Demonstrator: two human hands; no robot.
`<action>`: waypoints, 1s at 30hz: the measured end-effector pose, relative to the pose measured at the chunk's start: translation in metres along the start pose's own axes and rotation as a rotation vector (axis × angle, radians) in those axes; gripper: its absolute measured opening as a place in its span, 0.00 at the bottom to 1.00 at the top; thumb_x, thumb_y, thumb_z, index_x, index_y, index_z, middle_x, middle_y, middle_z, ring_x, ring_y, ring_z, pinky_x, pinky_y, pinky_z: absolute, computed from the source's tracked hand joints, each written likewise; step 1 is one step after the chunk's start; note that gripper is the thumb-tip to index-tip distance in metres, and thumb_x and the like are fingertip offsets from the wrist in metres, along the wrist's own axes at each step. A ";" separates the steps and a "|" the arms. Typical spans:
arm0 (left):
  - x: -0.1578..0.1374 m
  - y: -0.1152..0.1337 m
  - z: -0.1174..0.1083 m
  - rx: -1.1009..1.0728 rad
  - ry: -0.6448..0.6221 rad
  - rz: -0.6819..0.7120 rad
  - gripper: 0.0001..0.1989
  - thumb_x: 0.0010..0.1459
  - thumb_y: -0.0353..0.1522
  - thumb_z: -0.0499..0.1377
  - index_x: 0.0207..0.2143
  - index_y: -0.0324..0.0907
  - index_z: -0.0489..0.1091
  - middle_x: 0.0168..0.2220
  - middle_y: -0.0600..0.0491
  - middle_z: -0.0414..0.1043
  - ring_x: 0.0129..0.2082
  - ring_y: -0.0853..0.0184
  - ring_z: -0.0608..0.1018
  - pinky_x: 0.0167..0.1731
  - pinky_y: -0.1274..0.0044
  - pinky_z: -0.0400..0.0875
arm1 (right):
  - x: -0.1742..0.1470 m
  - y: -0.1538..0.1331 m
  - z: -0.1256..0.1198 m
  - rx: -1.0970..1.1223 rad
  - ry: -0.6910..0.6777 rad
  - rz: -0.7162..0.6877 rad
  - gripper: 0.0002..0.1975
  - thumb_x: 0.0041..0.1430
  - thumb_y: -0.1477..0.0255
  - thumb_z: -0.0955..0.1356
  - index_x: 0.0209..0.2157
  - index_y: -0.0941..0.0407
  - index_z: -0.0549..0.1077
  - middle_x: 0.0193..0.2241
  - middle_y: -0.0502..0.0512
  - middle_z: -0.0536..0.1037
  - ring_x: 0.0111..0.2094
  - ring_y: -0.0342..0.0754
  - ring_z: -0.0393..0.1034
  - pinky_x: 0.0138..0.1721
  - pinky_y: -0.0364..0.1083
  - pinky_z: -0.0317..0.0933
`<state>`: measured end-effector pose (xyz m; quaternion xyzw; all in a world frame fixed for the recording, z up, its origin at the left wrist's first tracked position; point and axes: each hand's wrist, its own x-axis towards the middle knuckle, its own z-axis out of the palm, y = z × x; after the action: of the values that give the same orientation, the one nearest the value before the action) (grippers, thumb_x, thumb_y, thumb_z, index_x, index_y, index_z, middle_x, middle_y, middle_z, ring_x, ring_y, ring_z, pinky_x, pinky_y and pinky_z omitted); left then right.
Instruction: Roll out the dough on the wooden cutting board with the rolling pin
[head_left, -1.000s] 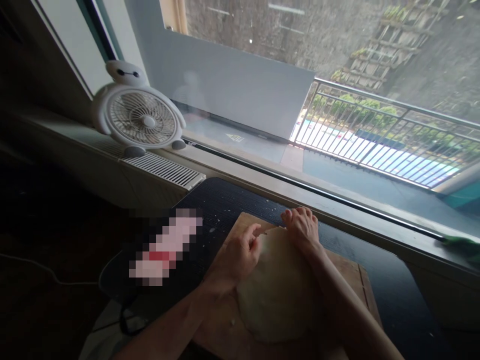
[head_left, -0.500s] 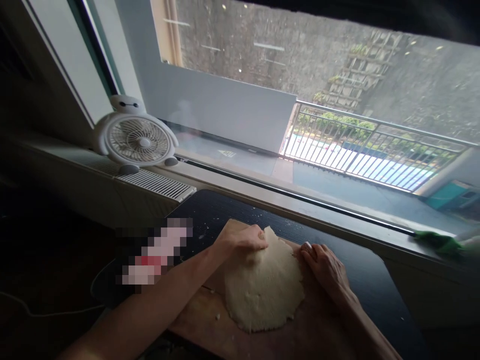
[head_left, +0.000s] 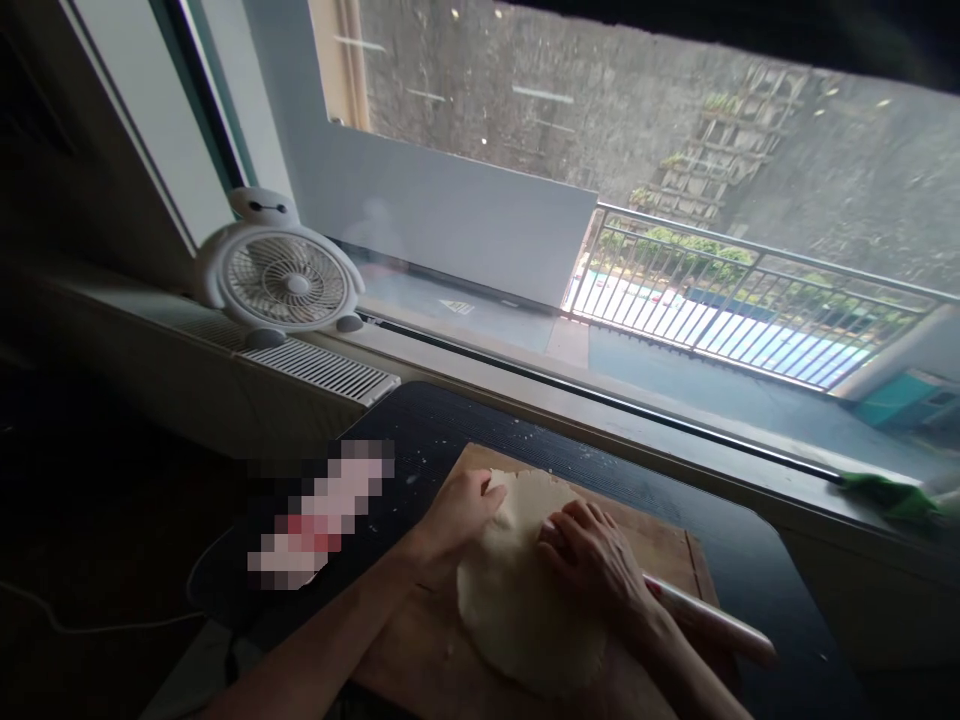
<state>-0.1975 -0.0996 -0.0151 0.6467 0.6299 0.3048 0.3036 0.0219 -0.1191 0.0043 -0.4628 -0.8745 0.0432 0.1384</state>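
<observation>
A thin, roughly round sheet of pale dough [head_left: 525, 620] lies on a wooden board [head_left: 409, 630]. My left hand [head_left: 461, 508] is at the dough's upper left edge, thumb and fingers pinching it. Over the dough's right part, my right hand [head_left: 589, 550] has its fingers curled around a wooden rolling pin [head_left: 716, 615]. The pin slants out to the lower right from under that hand and past the board's edge. Its other end is hidden by my fingers.
The board rests on a dark table [head_left: 442, 425] dotted with crumbs. A blurred-out pale and red item [head_left: 322, 520] is at the table's left. A white fan [head_left: 292, 280] stands on a radiator [head_left: 337, 375] by the window. Green cloth-like material [head_left: 889, 495] lies on the right sill.
My right hand has moved left from beside the dough to over it. The rolling pin now shows at the right. My left hand has shifted slightly left and down along the dough's edge.
</observation>
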 end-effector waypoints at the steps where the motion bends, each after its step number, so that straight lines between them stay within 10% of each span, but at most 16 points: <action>1: 0.001 0.000 0.003 0.014 0.041 0.008 0.14 0.56 0.38 0.51 0.26 0.39 0.69 0.24 0.53 0.71 0.26 0.67 0.72 0.26 0.79 0.59 | 0.003 -0.006 0.005 -0.017 0.022 0.054 0.12 0.63 0.61 0.58 0.34 0.51 0.68 0.36 0.50 0.69 0.39 0.46 0.62 0.41 0.46 0.53; 10: -0.011 -0.002 0.027 0.130 0.246 0.131 0.16 0.60 0.34 0.49 0.48 0.40 0.66 0.37 0.47 0.76 0.38 0.62 0.78 0.39 0.75 0.69 | 0.090 0.000 0.022 -0.141 0.070 0.332 0.19 0.65 0.61 0.53 0.40 0.53 0.70 0.42 0.56 0.70 0.48 0.51 0.60 0.49 0.52 0.51; 17: -0.009 -0.008 0.023 -0.034 0.251 0.141 0.19 0.60 0.31 0.48 0.53 0.42 0.62 0.49 0.50 0.71 0.48 0.65 0.74 0.48 0.74 0.67 | 0.053 -0.030 0.035 -0.122 0.041 0.163 0.22 0.65 0.65 0.52 0.55 0.57 0.62 0.54 0.57 0.65 0.61 0.50 0.45 0.59 0.51 0.41; 21: -0.009 -0.006 0.022 -0.157 0.263 0.137 0.21 0.59 0.30 0.48 0.56 0.44 0.59 0.52 0.50 0.68 0.50 0.65 0.72 0.49 0.74 0.67 | 0.083 0.001 0.027 -0.072 -0.087 0.284 0.21 0.65 0.61 0.51 0.45 0.51 0.69 0.53 0.54 0.66 0.60 0.52 0.47 0.56 0.54 0.46; 30: -0.010 -0.003 0.017 -0.230 0.246 0.079 0.22 0.59 0.30 0.49 0.57 0.45 0.57 0.46 0.49 0.72 0.38 0.67 0.77 0.39 0.77 0.70 | 0.088 0.006 0.029 0.057 -0.218 0.299 0.23 0.65 0.60 0.47 0.52 0.46 0.64 0.56 0.50 0.61 0.61 0.49 0.42 0.55 0.52 0.46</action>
<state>-0.1864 -0.1094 -0.0282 0.5898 0.5973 0.4634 0.2839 -0.0279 -0.0418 -0.0066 -0.5760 -0.8043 0.1378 0.0481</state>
